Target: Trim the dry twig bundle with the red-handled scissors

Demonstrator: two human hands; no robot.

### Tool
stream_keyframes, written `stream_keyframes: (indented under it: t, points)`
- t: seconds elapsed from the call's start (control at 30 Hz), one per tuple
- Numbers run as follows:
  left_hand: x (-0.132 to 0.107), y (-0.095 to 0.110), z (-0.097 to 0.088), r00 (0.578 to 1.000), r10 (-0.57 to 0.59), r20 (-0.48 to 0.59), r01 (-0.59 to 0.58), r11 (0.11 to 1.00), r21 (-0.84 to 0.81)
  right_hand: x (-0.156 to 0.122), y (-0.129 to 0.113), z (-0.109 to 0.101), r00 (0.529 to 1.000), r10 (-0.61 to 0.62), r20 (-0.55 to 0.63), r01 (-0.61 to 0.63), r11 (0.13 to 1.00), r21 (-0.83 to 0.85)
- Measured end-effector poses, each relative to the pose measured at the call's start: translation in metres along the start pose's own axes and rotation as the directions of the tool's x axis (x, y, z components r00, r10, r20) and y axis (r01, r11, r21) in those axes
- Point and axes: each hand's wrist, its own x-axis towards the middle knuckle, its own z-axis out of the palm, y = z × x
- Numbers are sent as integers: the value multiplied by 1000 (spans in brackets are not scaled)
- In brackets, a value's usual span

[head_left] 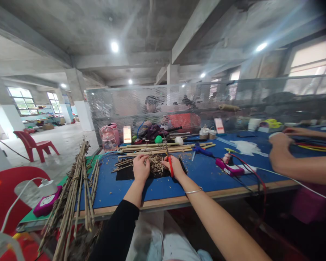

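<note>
A heap of small, cut plant bits (pixel 157 166) lies on a black mat (pixel 122 174) on the blue work table. My right hand (pixel 176 167), a bracelet at its wrist, holds scissors (pixel 170 167) with red handles; their blades point up and away from me. At the heap's left edge is my left hand (pixel 141 168), fingers curled together. Whatever its fingertips pinch is too small to make out. Short thin sticks (pixel 122 165) reach onto the mat just left of this hand. Longer pale sticks (pixel 165 148) lie across the table behind the heap.
A bundle of long dry stalks (pixel 74 181) leans over the table's left end, near a purple power strip (pixel 47 201). Right of the mat lie a blue glue gun (pixel 203 149) and another purple power strip (pixel 228 167) with cables. A co-worker's arms (pixel 285 156) reach in at right.
</note>
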Motion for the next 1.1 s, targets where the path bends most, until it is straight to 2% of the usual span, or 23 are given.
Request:
stream_keyframes:
  t: [0.07,0.17,0.3,0.43,0.57,0.7,0.8,0.9,1.0,1.03,1.1]
  points:
    - [-6,9,4,989,57,133,-53,998,-35,0,-1,1,1000,-8,-1,8,1000,-26]
    - [-12,13,13,946,58,320,-24,994,-109,0,-3,3,1000,3,9,-3,1000,-4]
    - [-14,9,19,919,45,391,6,992,-128,-1,-3,5,999,22,45,-26,996,89]
    - [-14,8,16,924,57,378,-26,996,-87,-1,-1,5,998,30,52,-35,993,109]
    - [-14,13,12,926,90,367,-88,996,-21,2,1,3,1000,16,11,-17,994,106]
    - [-13,11,12,946,51,321,-52,999,-6,4,-3,0,998,29,-54,-22,992,124]
    - [-10,6,10,969,-2,248,3,1000,-4,3,-8,0,995,67,-77,-54,985,163]
    - [-7,3,7,992,-48,120,49,999,-7,0,-9,2,998,60,-31,-55,988,145]
    - [-6,4,5,1000,-9,12,9,1000,10,-2,-8,3,1000,10,13,-11,998,67]
    - [-6,5,5,1000,8,24,-8,1000,13,-3,-7,3,1000,-4,23,3,999,40]
    - [-10,8,8,990,2,142,0,1000,-14,-2,-6,3,999,-16,38,16,1000,6]
